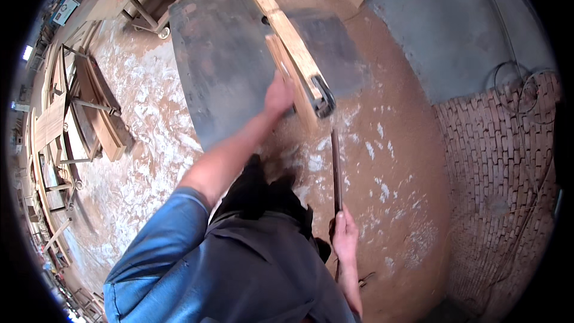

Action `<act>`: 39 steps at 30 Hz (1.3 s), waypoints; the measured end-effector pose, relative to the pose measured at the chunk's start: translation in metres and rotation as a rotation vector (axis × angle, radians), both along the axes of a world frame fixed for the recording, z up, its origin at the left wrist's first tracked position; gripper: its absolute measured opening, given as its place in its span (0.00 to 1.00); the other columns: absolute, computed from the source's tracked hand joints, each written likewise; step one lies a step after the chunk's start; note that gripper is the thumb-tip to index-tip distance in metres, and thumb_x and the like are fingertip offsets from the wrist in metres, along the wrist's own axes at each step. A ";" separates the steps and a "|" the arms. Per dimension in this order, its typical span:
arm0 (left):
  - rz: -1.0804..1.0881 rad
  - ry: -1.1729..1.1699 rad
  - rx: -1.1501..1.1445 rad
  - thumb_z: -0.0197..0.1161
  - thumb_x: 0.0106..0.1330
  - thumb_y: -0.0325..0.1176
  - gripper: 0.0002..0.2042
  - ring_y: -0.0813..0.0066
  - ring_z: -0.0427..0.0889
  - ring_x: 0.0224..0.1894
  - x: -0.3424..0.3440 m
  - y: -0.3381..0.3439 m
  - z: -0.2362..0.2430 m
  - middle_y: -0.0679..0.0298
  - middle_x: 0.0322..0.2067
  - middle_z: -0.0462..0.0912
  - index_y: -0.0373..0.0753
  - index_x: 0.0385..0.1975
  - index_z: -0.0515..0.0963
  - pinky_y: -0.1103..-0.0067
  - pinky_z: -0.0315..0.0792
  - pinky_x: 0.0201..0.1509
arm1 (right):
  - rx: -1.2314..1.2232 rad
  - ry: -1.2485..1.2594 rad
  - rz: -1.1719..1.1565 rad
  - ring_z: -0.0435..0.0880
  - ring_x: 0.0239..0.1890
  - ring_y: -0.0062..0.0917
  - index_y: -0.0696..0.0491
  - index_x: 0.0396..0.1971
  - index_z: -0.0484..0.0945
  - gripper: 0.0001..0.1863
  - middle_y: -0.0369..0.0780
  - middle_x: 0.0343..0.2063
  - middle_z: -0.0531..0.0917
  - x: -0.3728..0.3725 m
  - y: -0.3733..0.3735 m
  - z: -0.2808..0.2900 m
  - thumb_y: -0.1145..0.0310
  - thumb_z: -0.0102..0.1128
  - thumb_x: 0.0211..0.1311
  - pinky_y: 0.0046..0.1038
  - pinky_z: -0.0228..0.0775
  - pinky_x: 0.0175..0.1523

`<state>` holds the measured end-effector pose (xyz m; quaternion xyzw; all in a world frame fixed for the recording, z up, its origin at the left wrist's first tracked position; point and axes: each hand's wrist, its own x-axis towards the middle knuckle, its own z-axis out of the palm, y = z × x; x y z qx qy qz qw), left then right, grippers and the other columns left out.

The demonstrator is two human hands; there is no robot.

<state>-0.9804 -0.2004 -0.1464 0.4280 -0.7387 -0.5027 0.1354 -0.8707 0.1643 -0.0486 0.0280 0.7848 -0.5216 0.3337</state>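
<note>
Ahead, arm outstretched, the left hand [280,93] met a board [305,106] beside a beam [292,37], its blurred grip impossible to tell; lower, the right hand [345,237] clasped a forward-pointing bar [336,170].

Brown dust [412,227] coats a white-streaked workshop floor [149,119], where a dark grey sheet [215,66] lies flat; to the left stand a wheeled trolley [143,13] and a rack stacked with boards [98,110].
</note>
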 end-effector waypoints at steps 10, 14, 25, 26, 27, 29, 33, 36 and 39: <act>-0.183 -0.353 -0.234 0.52 0.68 0.42 0.23 0.37 0.78 0.47 -0.021 -0.010 0.008 0.35 0.41 0.79 0.27 0.51 0.64 0.56 0.72 0.53 | 0.153 0.114 0.276 0.69 0.23 0.15 0.53 0.63 0.69 0.23 0.33 0.19 0.71 -0.056 -0.031 -0.020 0.60 0.48 0.73 0.21 0.65 0.31; -0.131 -0.334 -0.229 0.52 0.69 0.41 0.22 0.34 0.78 0.43 -0.023 -0.010 -0.002 0.32 0.37 0.79 0.26 0.50 0.60 0.55 0.72 0.51 | 0.275 0.179 0.355 0.72 0.23 0.22 0.52 0.61 0.71 0.21 0.42 0.19 0.74 -0.066 -0.049 -0.012 0.61 0.49 0.72 0.27 0.69 0.32; -0.115 -0.328 -0.265 0.51 0.68 0.38 0.19 0.34 0.79 0.41 -0.042 -0.081 -0.003 0.34 0.34 0.80 0.27 0.47 0.62 0.54 0.73 0.48 | 0.406 0.265 0.503 0.80 0.24 0.42 0.50 0.60 0.72 0.21 0.56 0.24 0.79 -0.098 -0.124 0.007 0.62 0.48 0.71 0.37 0.72 0.34; -0.118 -0.328 -0.258 0.51 0.68 0.38 0.19 0.34 0.79 0.42 -0.045 -0.086 -0.003 0.34 0.35 0.80 0.27 0.47 0.62 0.54 0.72 0.48 | 0.394 0.276 0.495 0.80 0.24 0.44 0.50 0.60 0.72 0.21 0.56 0.24 0.79 -0.100 -0.128 0.004 0.62 0.48 0.71 0.37 0.72 0.34; -0.121 -0.328 -0.251 0.51 0.68 0.38 0.18 0.34 0.79 0.42 -0.049 -0.092 -0.004 0.34 0.35 0.80 0.27 0.47 0.62 0.54 0.72 0.49 | 0.383 0.288 0.488 0.80 0.24 0.45 0.51 0.60 0.72 0.21 0.56 0.24 0.79 -0.102 -0.132 0.001 0.62 0.48 0.71 0.38 0.72 0.34; -0.096 -0.340 -0.238 0.51 0.68 0.39 0.18 0.34 0.78 0.43 -0.055 -0.106 -0.007 0.33 0.36 0.80 0.27 0.47 0.63 0.54 0.72 0.50 | 0.378 0.301 0.489 0.81 0.28 0.49 0.51 0.60 0.72 0.21 0.57 0.27 0.80 -0.106 -0.143 -0.002 0.62 0.48 0.71 0.41 0.72 0.35; -0.110 -0.345 -0.257 0.51 0.69 0.39 0.19 0.36 0.78 0.45 -0.063 -0.144 -0.007 0.33 0.38 0.79 0.27 0.48 0.63 0.56 0.72 0.51 | 0.357 0.298 0.501 0.81 0.35 0.55 0.52 0.59 0.73 0.21 0.58 0.32 0.81 -0.117 -0.180 0.002 0.62 0.48 0.70 0.48 0.73 0.39; -0.090 -0.370 -0.296 0.51 0.68 0.39 0.19 0.37 0.79 0.44 -0.070 -0.167 -0.007 0.34 0.38 0.80 0.27 0.49 0.63 0.56 0.73 0.50 | 0.381 0.242 0.525 0.81 0.36 0.55 0.53 0.59 0.72 0.21 0.58 0.32 0.81 -0.129 -0.208 0.009 0.61 0.47 0.71 0.49 0.73 0.40; -0.151 -0.408 -0.247 0.45 0.68 0.38 0.23 0.39 0.78 0.51 -0.078 -0.190 0.009 0.33 0.44 0.78 0.21 0.53 0.63 0.60 0.72 0.56 | 0.392 0.256 0.549 0.81 0.36 0.56 0.54 0.59 0.72 0.21 0.58 0.32 0.81 -0.138 -0.230 0.004 0.61 0.47 0.71 0.49 0.73 0.40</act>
